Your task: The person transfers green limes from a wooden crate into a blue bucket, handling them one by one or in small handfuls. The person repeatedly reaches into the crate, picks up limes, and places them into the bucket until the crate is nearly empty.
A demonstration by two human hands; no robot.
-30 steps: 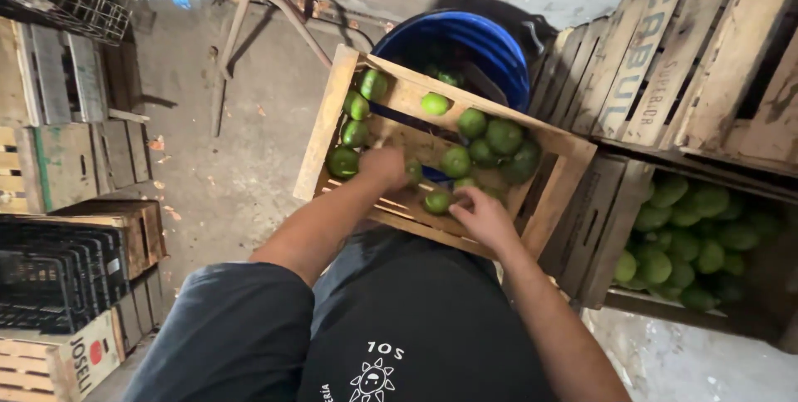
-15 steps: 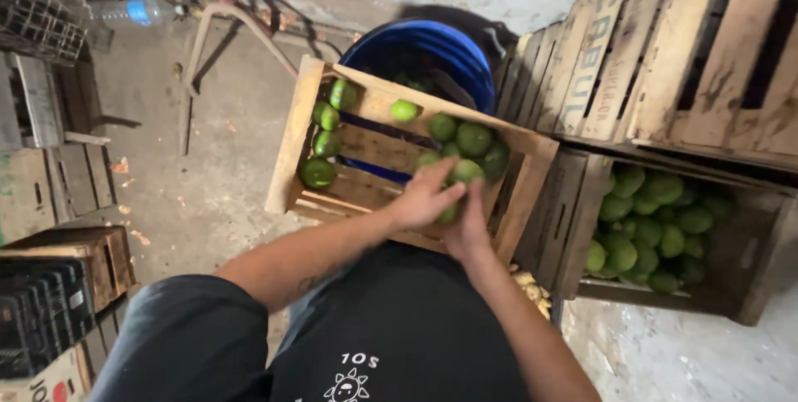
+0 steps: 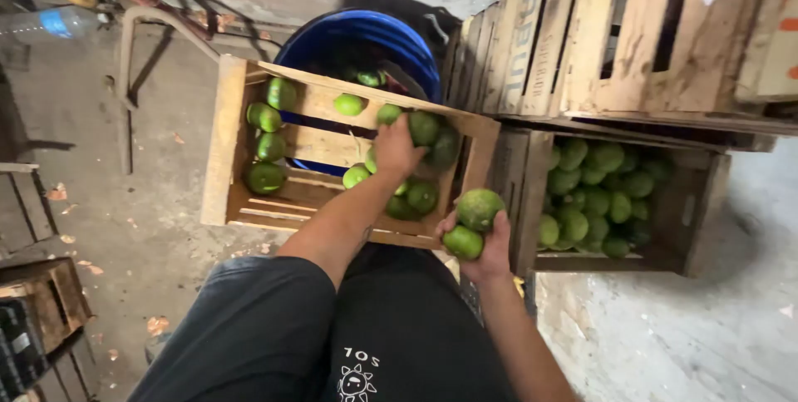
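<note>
Two round green fruits point(image 3: 472, 223) were gripped in the right hand point(image 3: 480, 240) beside the slatted wooden crate point(image 3: 223, 140), while loose green fruits point(image 3: 413, 161) inside were covered by the spread left hand point(image 3: 396, 149).

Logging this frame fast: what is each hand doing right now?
Left hand: down among the green fruits in the wooden crate; whether it grips one cannot be told.
Right hand: closed around two green fruits.

green fruit point(image 3: 480, 207), pale wooden crate point(image 3: 223, 140), blue tub point(image 3: 366, 34)
</note>
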